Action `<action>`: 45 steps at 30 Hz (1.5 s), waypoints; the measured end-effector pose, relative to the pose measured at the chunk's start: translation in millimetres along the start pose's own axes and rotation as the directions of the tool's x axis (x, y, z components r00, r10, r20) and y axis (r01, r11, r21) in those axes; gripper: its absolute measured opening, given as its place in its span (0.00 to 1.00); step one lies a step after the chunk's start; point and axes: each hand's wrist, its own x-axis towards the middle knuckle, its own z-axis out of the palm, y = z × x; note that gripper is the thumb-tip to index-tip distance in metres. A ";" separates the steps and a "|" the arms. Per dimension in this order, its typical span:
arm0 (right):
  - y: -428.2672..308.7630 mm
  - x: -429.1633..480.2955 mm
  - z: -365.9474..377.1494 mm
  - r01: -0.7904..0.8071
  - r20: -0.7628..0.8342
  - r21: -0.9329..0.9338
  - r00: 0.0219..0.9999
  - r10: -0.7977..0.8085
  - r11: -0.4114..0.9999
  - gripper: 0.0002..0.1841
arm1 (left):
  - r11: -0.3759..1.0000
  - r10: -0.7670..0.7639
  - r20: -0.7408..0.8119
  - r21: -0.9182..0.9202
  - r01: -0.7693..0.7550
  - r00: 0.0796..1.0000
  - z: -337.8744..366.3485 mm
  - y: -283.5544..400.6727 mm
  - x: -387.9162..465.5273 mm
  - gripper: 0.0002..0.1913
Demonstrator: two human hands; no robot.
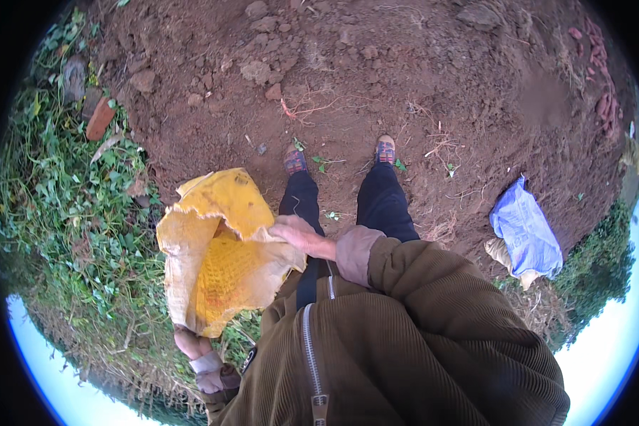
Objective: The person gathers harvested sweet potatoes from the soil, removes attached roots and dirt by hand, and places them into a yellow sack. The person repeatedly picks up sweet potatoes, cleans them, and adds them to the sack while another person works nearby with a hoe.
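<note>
A worn yellow woven sack hangs to my left with its frayed mouth spread wide, so its yellow inner face shows. My right hand reaches across my body and pinches the rim on the side towards my legs. At the sack's opposite edge, my left hand grips the material from behind; part of its fingers is hidden by the fabric. The bottom of the sack is out of sight, and whether anything lies inside cannot be made out.
Loose brown soil with clods and thin roots surrounds my shoes. Green vines grow on the left beside a red brick. A blue woven sack lies right, over a pale one. Reddish tubers lie far right.
</note>
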 end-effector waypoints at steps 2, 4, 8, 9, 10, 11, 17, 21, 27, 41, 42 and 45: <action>-18.2 -36.8 -7.1 0.126 0.038 -0.087 0.992 -0.123 0.988 0.24 | 0.991 0.048 -0.022 -0.121 -0.051 0.999 0.5 20.8 -32.1 0.15; -40.7 -76.8 -20.1 0.160 0.141 -0.192 0.981 -0.134 0.968 0.23 | 0.991 0.118 -0.045 -0.055 -0.121 0.992 2.9 54.5 -64.9 0.14; -74.7 -156.7 -58.3 0.283 0.300 -0.065 0.920 -0.252 0.957 0.23 | 0.973 0.222 0.001 -0.067 -0.221 0.975 12.3 92.2 -135.8 0.17; -78.3 -173.5 -71.1 0.362 0.311 0.054 0.879 -0.360 0.931 0.23 | 0.972 0.225 0.015 -0.072 -0.223 0.974 19.6 89.8 -149.4 0.17; -80.7 -186.8 -82.2 0.389 0.294 0.090 0.869 -0.398 0.917 0.24 | 0.964 0.255 0.095 -0.107 -0.244 0.962 26.3 88.0 -162.1 0.18; -79.4 -198.8 -96.7 0.332 0.248 0.010 0.913 -0.324 0.943 0.22 | 0.978 0.204 0.163 -0.087 -0.192 0.965 35.4 81.5 -173.5 0.18; -10.7 -237.4 -202.6 0.402 -0.032 0.130 0.916 -0.401 0.907 0.24 | 0.938 0.271 0.421 0.084 -0.335 0.865 115.8 -21.3 -230.9 0.18; 13.7 -267.1 -261.8 0.456 -0.077 0.083 0.889 -0.451 0.886 0.25 | 0.962 0.250 0.400 0.002 -0.273 0.882 151.9 -46.5 -307.3 0.19; -14.0 -387.6 -333.4 0.654 0.037 0.039 0.754 -0.656 0.755 0.22 | 0.863 0.429 0.518 0.007 -0.505 0.740 159.6 -15.7 -425.6 0.15; 51.6 -386.1 -480.6 0.714 -0.682 0.289 0.621 -0.386 0.637 0.21 | 0.907 0.175 0.869 0.041 -0.420 0.463 441.8 -119.5 -495.0 0.15; 57.7 -383.0 -492.3 0.706 -0.674 0.342 0.644 -0.361 0.620 0.21 | 0.910 0.153 0.880 0.052 -0.410 0.450 456.3 -129.3 -501.7 0.15; 74.4 -378.6 -522.2 0.696 -0.671 0.392 0.664 -0.330 0.602 0.21 | 0.923 0.082 0.902 0.091 -0.374 0.423 495.8 -155.5 -518.6 0.16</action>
